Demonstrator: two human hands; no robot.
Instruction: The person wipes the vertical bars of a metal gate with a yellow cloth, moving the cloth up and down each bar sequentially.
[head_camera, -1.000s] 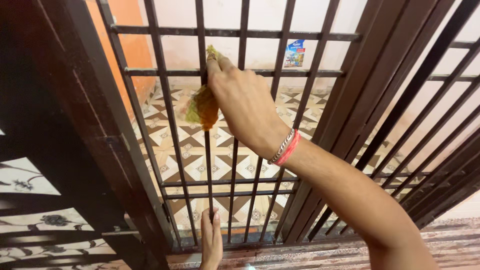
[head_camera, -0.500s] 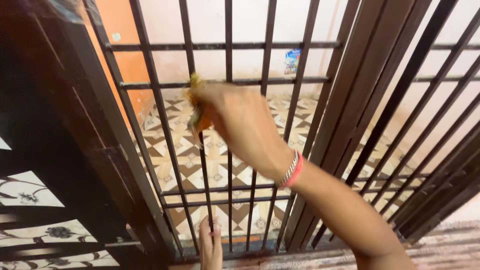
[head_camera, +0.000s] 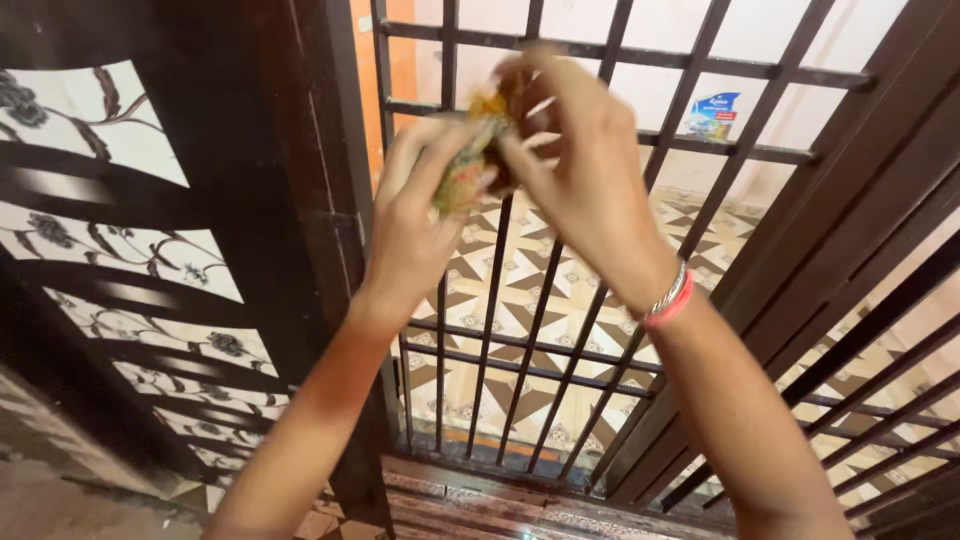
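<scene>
- Cloth (head_camera: 468, 165), a small crumpled rag of yellow, orange and green, sits bunched between both hands, raised in front of the grille's upper bars.
- Left hand (head_camera: 420, 215) comes up from below, its fingers curled round the lower side of the cloth and closed on it.
- Right hand (head_camera: 575, 170) reaches in from the right, fingertips pinched on the upper end of the cloth; the two hands touch across it.
- Motion blur hides the finer folds of the cloth and just how the fingers lie.
- Bracelets (head_camera: 668, 300), one of metal links and one pink band, ring the right wrist.
- Grille (head_camera: 530, 340) is dark metal, with upright bars crossed by a few level ones, and stands just behind the hands.
- Door (head_camera: 150, 250), dark with curved slats over flowered panels, fills the left side beside the grille.
- Floor (head_camera: 560, 290) seen through the bars is tiled in a brown and cream geometric pattern.
- Packet (head_camera: 713, 113), small and blue and white, is at the pale far wall beyond the bars.
</scene>
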